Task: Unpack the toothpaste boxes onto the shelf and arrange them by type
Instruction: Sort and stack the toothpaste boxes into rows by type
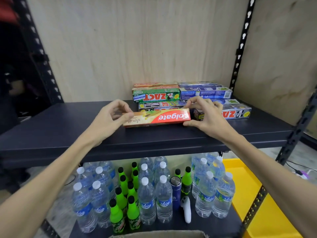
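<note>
1. The Colgate box point(157, 117) lay with its long axis running left to right across the dark shelf point(68, 122), roughly parallel to the shelf's front edge. It sat in front of the toothpaste already stacked there.

2. The left hand point(109, 115) pinched the box's left end, thumb and fingertips curled onto it. The right hand point(204, 114) gripped the right end, thumb under the near lower corner and fingers curled over the top. So each hand was closed on one end, with the box spanning the gap between them.

3. Whether the box's underside was resting on the shelf or held just above it could not be told from this view.

4. Just behind it lay a dark ZACT box point(162, 105), and behind that a green ZACT Whitening box point(156, 96). The other Colgate boxes point(155, 85) were stacked furthest back, against the plywood backing.

5. To the right sat the blue Safi boxes point(205, 93), with another dark ZACT box point(236, 113) in front of them, partly hidden by the right hand.

6. Judged from this layout, the held box's matching stack lay straight back from both hands, beyond the two ZACT boxes. Its axis already matched theirs, so no turning seemed needed, only a lift over or a place beside them.

7. Neither hand was clearly nearer to that stack; it sat between them.
</note>
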The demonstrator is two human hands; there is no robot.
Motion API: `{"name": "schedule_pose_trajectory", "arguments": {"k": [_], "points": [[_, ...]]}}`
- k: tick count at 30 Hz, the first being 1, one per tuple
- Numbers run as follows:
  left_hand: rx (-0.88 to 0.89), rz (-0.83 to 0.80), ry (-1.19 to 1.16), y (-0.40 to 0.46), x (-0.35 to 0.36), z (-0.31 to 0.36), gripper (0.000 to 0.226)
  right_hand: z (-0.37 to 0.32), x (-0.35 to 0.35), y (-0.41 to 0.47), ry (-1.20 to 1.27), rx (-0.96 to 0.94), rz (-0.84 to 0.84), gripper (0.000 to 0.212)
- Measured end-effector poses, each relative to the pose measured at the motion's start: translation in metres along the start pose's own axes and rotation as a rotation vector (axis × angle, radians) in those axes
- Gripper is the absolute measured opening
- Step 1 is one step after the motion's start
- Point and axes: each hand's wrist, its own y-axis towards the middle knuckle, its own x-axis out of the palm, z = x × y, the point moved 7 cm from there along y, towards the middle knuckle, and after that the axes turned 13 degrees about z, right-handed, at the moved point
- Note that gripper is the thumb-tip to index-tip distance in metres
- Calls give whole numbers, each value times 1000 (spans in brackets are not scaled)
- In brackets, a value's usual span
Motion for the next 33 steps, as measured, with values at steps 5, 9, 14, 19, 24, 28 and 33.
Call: {"name": "schedule_pose_trajectory", "arguments": {"k": [5,9,14,19,24,28,33], "points": [[-25,-24,-26,1,-1,-3,34,3,-1,2,119,76,-24,47],[-47,-103,23,-1,3,-5,46,10,3,2,21,49,-49,44],[-104,-228,125,-3,14,-11,63,14,8,1,-9,52,-98,54],[-120,-210,107,-2,14,-11,53,13,6,0,-15,68,-102,53],[-138,-204,98,-2,13,-12,43,8,5,-2,-4,91,-106,49],[-116,-188,85,-5,12,-10,39,1,-1,-5,97,147,-64,32],[1,-4,325,-11,-2,-3,40,-15,-3,-22,251,201,-103,29]]}}
